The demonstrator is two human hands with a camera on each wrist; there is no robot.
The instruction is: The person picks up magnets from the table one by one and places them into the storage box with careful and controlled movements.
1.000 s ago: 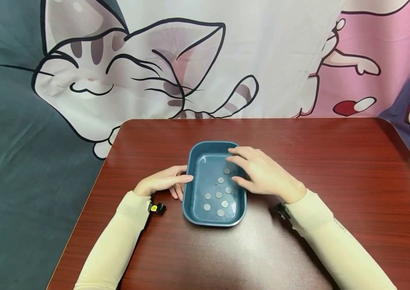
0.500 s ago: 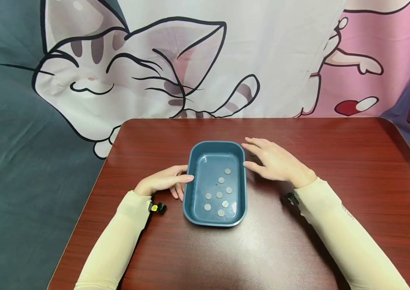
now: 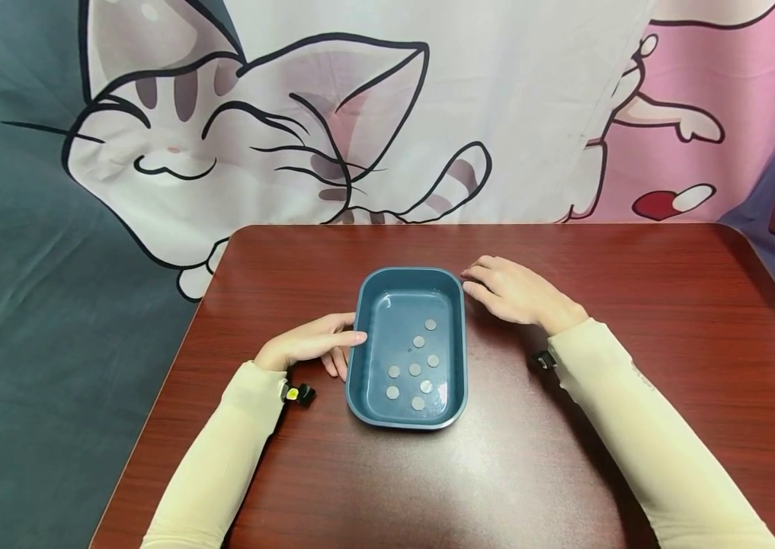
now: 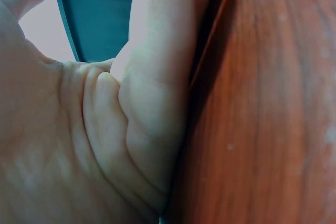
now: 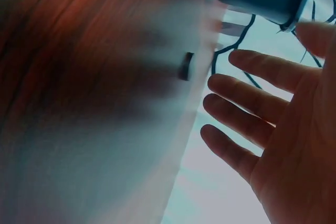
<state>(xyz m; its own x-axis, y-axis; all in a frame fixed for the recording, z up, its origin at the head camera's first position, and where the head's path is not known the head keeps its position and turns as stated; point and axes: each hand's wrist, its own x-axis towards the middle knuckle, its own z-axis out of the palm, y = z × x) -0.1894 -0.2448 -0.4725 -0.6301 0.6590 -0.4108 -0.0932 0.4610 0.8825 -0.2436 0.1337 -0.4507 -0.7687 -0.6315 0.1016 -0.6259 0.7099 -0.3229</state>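
A blue rectangular tray (image 3: 387, 316) with rounded corners sits on the table, several small silver coins (image 3: 417, 342) scattered flat over its floor. My left hand (image 3: 305, 343) holds the tray's left wall, thumb over the rim and other fingers outside and below. In the left wrist view its palm (image 4: 58, 145) faces the camera. My right hand (image 3: 519, 293) is just outside the tray's upper right corner. In the right wrist view its fingers (image 5: 257, 72) are spread and hold nothing. A small dark flat piece (image 5: 186, 66), too blurred to identify, lies on the table before them.
The reddish-brown wooden table (image 3: 620, 290) extends around the tray on all sides. A cartoon-cat curtain (image 3: 277, 183) hangs behind its far edge. A small black wrist camera (image 3: 303, 394) is by the left cuff.
My right hand has moved from above the tray's right side out past the rim, then slightly farther back, its fingers now more bent. The left hand, tray and visible coins have stayed put.
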